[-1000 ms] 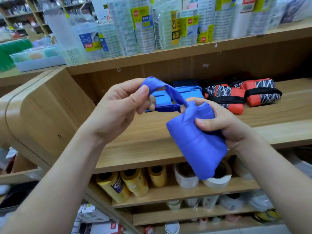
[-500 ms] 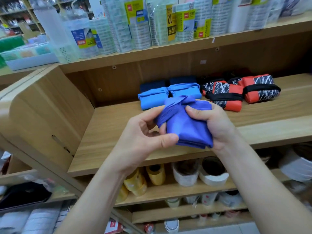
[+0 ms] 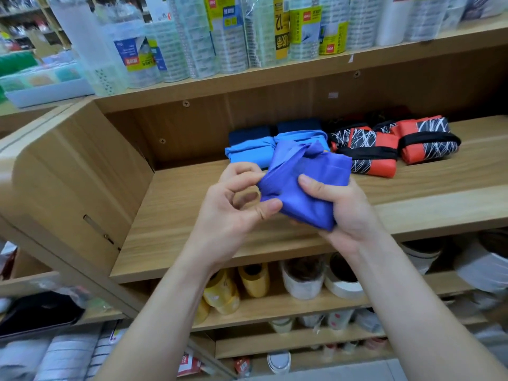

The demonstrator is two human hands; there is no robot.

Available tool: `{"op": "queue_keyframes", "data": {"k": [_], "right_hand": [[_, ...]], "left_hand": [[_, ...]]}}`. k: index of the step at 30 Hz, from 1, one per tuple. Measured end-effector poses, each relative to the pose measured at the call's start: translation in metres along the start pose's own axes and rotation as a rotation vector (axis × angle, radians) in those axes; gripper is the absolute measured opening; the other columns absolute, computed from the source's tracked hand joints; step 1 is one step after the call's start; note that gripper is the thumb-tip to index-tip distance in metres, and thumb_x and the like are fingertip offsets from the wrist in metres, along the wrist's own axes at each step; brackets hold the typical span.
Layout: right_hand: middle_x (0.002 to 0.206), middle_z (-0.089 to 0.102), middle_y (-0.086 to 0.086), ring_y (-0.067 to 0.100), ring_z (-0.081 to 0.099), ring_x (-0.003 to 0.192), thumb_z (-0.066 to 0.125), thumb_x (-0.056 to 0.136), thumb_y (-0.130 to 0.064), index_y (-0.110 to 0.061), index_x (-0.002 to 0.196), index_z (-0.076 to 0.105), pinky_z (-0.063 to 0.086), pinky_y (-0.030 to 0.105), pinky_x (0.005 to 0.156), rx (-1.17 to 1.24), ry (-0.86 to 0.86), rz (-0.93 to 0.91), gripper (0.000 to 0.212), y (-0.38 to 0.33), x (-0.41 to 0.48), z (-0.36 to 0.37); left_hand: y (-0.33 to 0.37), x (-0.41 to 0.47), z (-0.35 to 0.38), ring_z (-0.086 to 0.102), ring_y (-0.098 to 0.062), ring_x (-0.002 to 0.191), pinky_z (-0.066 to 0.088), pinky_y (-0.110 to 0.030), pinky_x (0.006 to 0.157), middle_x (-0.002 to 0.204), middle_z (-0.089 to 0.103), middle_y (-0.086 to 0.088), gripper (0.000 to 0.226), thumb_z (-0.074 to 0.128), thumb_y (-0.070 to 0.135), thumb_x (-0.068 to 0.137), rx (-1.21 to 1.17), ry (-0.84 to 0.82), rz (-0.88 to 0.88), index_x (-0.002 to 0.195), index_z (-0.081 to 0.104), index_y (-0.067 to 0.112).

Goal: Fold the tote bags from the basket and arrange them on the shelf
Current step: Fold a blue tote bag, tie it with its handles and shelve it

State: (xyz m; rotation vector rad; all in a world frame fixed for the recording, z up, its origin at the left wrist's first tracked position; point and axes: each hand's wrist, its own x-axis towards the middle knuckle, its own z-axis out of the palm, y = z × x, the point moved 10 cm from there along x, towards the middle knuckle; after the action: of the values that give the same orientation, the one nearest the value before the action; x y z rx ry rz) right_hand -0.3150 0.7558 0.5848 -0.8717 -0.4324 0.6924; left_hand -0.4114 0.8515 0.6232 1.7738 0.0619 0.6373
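A folded purple-blue tote bag (image 3: 308, 185) is held above the front of the wooden shelf (image 3: 192, 215), its strap wrapped around the bundle. My right hand (image 3: 341, 210) grips the bundle from the right, thumb on top. My left hand (image 3: 236, 207) pinches its left edge and strap between thumb and fingers. Behind it on the shelf lie two light blue folded totes (image 3: 247, 154), with dark navy ones (image 3: 297, 125) at the back, and two red-and-black patterned folded totes (image 3: 395, 147) to the right. The basket is not in view.
The shelf above carries wrapped stacks of tape rolls (image 3: 275, 34) and clear plastic containers (image 3: 90, 50). The shelf below holds yellow tape rolls (image 3: 242, 284) and white tape rolls (image 3: 321, 276). A rounded wooden side panel (image 3: 68, 171) closes the shelf on the left.
The strap that my left hand held stretched up from the hanging bundle is now wrapped around it. Both hands have brought the bundle up and closer over the shelf front.
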Motion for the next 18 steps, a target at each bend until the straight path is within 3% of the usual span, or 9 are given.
{"op": "queue_keyframes", "data": {"k": [2,6,9,12,15,18], "right_hand": [[0.094,0.073,0.009,0.023,0.072,0.076,0.063,0.07,-0.003,-0.009,0.107,0.062,0.054,0.03,0.051,0.072,0.054,-0.055,0.037,-0.005,0.002,-0.002],[0.106,0.07,0.017,0.03,0.071,0.09,0.064,0.069,0.0,-0.004,0.113,0.061,0.058,0.034,0.06,0.175,0.133,-0.077,0.045,-0.002,0.005,-0.009],[0.115,0.068,0.021,0.036,0.068,0.102,0.065,0.065,0.003,0.003,0.121,0.059,0.059,0.045,0.079,0.25,0.205,-0.12,0.056,0.001,0.004,-0.012],[0.118,0.066,0.024,0.038,0.067,0.104,0.066,0.065,0.006,0.006,0.124,0.057,0.058,0.048,0.084,0.279,0.271,-0.134,0.06,0.005,0.007,-0.016],[0.118,0.067,0.023,0.037,0.069,0.1,0.067,0.065,0.005,0.005,0.126,0.057,0.06,0.042,0.072,0.332,0.279,-0.104,0.062,0.011,0.011,-0.013],[0.104,0.07,0.015,0.026,0.071,0.073,0.066,0.064,-0.004,0.001,0.124,0.059,0.052,0.028,0.051,0.381,0.225,-0.023,0.061,0.014,0.014,-0.002]], "left_hand": [[0.005,0.005,-0.003,0.057,-0.011,0.096,0.045,-0.03,0.087,0.099,0.059,0.004,0.028,0.081,0.019,0.067,-0.018,0.034,0.062,0.094,0.073,0.015],[0.003,0.01,-0.005,0.062,-0.017,0.094,0.049,-0.029,0.088,0.093,0.067,-0.007,0.027,0.08,0.004,0.069,-0.046,0.028,0.093,0.092,0.068,0.0],[-0.009,0.006,-0.005,0.064,-0.011,0.086,0.05,-0.025,0.082,0.085,0.071,0.004,0.022,0.08,0.005,0.068,-0.141,0.128,0.059,0.087,0.069,0.005],[-0.03,0.001,-0.008,0.06,-0.01,0.074,0.048,-0.024,0.075,0.076,0.07,0.004,0.018,0.082,0.007,0.067,-0.27,0.276,0.006,0.081,0.077,0.017],[-0.041,-0.001,-0.004,0.058,-0.015,0.081,0.049,-0.027,0.082,0.083,0.07,-0.002,0.019,0.08,0.015,0.067,-0.448,0.3,-0.038,0.087,0.079,0.018],[-0.036,0.003,0.002,0.063,-0.017,0.097,0.049,-0.027,0.088,0.098,0.072,-0.004,0.023,0.077,0.011,0.073,-0.54,0.192,-0.013,0.096,0.076,0.015]]}}
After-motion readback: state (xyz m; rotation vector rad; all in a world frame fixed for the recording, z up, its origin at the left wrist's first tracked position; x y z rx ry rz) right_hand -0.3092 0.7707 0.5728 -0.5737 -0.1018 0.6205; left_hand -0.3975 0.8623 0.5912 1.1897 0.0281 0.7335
